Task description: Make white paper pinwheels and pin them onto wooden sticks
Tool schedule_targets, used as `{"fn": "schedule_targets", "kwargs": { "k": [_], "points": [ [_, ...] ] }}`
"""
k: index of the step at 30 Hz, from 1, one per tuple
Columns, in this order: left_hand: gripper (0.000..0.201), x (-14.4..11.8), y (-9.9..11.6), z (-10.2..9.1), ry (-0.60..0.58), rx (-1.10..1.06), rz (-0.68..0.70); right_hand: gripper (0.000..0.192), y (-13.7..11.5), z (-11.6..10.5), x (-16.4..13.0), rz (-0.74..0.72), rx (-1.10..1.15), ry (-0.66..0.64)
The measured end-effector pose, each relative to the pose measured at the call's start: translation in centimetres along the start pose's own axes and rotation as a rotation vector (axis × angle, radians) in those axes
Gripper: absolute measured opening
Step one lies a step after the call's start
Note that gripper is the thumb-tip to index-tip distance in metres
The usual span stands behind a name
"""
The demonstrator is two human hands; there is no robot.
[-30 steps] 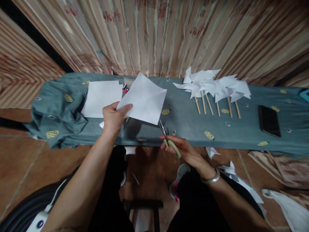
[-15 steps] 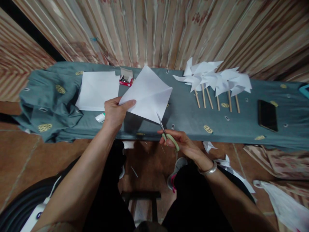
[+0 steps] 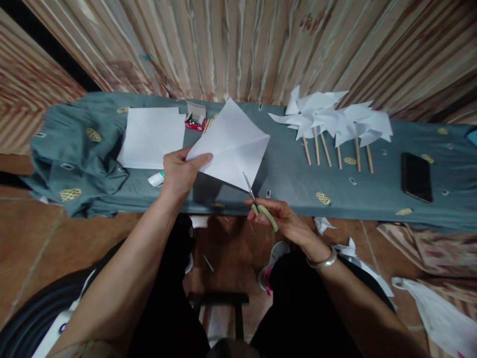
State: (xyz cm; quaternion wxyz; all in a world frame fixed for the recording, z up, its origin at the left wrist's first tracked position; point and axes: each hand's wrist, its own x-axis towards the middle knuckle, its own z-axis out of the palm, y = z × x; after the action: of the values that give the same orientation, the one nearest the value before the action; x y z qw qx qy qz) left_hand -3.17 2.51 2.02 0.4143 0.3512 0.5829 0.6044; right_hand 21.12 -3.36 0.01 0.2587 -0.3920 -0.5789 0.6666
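Striped, shiny curtains fill the top of the frame behind a long table draped in a teal cloth (image 3: pixel 283 174) that runs across the middle. At centre, a white paper square (image 3: pixel 233 144) with fold creases is held up over the cloth, one corner pointing toward the curtains. The left hand (image 3: pixel 181 174) pinches its lower left corner, thumb on top. The right hand (image 3: pixel 278 219), lower and right of centre, is clenched around the green handles of a pair of scissors (image 3: pixel 259 201), whose blades meet the sheet's lower edge; whether the blades are parted is too small to tell. A silver bangle (image 3: pixel 323 259) sits on that wrist.

Left of the held sheet lies a stack of white paper (image 3: pixel 151 136) flat on the cloth, with a small red box (image 3: pixel 194 121) just beside it and a white tube (image 3: pixel 155 178) below. To the right, white paper pinwheels (image 3: pixel 331 122) on wooden sticks lie in a row. Further right rests a dark phone (image 3: pixel 416 176). Paper scraps (image 3: pixel 346 248) lie on the tiled floor at lower right.
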Motion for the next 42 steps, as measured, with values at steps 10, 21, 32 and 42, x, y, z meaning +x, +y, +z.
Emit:
{"fn": "schedule_targets", "kwargs": {
  "k": [10, 21, 32, 42],
  "points": [
    [0.013, -0.1, 0.0, 0.0, -0.011, 0.018, 0.009, 0.05, 0.1, 0.0, 0.0, -0.009, 0.001, -0.001],
    [0.016, 0.1, 0.0, -0.1, -0.015, 0.014, 0.006, 0.05, 0.0, 0.1, 0.0, 0.001, 0.008, -0.007],
    [0.013, 0.1, -0.1, -0.2, -0.002, 0.013, -0.005, 0.047, -0.1, 0.3, -0.1, 0.041, 0.037, 0.009],
    [0.016, -0.2, 0.5, -0.2, -0.005, 0.028, -0.024, 0.045, 0.9, 0.5, 0.1, 0.045, 0.051, 0.038]
  ]
}}
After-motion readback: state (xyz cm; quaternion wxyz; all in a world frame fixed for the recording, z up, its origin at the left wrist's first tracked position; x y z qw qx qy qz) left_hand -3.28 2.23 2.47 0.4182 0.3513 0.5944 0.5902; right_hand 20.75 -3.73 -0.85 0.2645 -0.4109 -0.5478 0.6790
